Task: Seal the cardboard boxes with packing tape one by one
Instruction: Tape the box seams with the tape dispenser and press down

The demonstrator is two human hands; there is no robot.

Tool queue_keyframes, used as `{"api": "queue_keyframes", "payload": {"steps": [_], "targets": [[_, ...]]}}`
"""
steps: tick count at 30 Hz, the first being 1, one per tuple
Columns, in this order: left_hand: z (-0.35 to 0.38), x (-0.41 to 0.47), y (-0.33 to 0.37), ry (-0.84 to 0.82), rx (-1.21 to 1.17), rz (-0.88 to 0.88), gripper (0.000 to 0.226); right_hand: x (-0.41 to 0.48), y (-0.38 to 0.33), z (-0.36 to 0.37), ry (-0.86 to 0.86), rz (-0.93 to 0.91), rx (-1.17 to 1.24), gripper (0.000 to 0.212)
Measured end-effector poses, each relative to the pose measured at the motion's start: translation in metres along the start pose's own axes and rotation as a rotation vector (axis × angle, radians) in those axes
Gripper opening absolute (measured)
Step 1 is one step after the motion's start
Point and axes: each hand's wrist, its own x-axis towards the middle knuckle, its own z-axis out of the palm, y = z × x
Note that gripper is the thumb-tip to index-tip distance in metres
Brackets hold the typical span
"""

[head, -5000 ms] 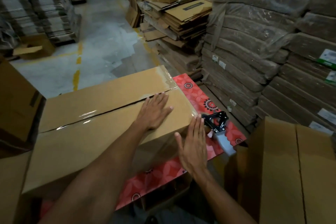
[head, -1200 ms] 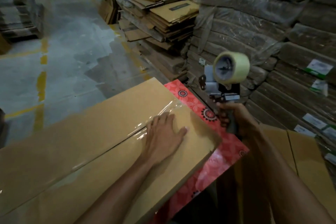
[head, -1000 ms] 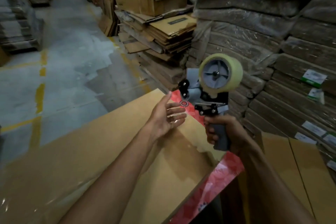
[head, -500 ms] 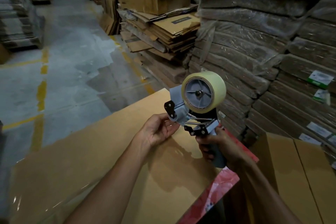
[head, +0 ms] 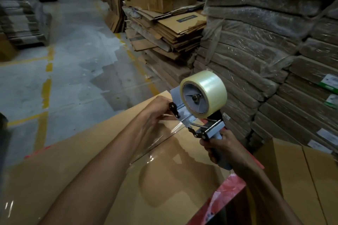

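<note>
A large brown cardboard box [head: 91,170] fills the lower left, with clear tape shining along its centre seam. Above its right end I hold a grey tape dispenser [head: 199,115] carrying a roll of clear tape [head: 210,95]. My right hand [head: 221,148] is closed around the dispenser's handle. My left hand [head: 157,113] pinches the loose tape end at the dispenser's front roller, and a short clear strip stretches from it. A red patterned sheet [head: 228,186] shows under the box's right edge.
A second closed cardboard box [head: 301,179] stands at the lower right. Wrapped stacks of flat cartons [head: 265,51] rise on the right, loose flattened boxes [head: 173,29] behind. A concrete floor [head: 73,69] with yellow lines lies to the left.
My right hand picked the dispenser up off the red sheet and raised it over the box. My left hand left the box top and took hold of the tape end.
</note>
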Motion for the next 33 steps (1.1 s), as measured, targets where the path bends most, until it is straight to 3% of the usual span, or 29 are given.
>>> {"api": "queue_keyframes", "payload": {"steps": [5,10,13,17,27,33], "targets": [[-0.040,0.056,0.026,0.093,0.005,0.019,0.009,0.003,-0.001,-0.022,0.014,0.010,0.143,0.042],[-0.046,0.117,0.029,0.232,0.287,0.144,0.017,0.037,0.008,-0.025,0.073,0.054,0.040,0.015],[-0.041,0.142,0.017,0.279,0.478,0.206,0.030,0.061,0.008,-0.025,0.105,0.028,0.024,0.019],[-0.039,0.158,-0.006,0.369,0.441,0.235,0.031,0.083,0.013,-0.027,0.114,0.032,0.006,0.018],[-0.039,0.180,-0.026,0.355,0.428,0.211,0.029,0.096,0.022,-0.021,0.117,0.089,0.111,0.008],[-0.046,0.180,-0.024,0.257,0.496,0.085,0.023,0.099,0.025,-0.021,0.112,0.126,0.065,0.033]]}}
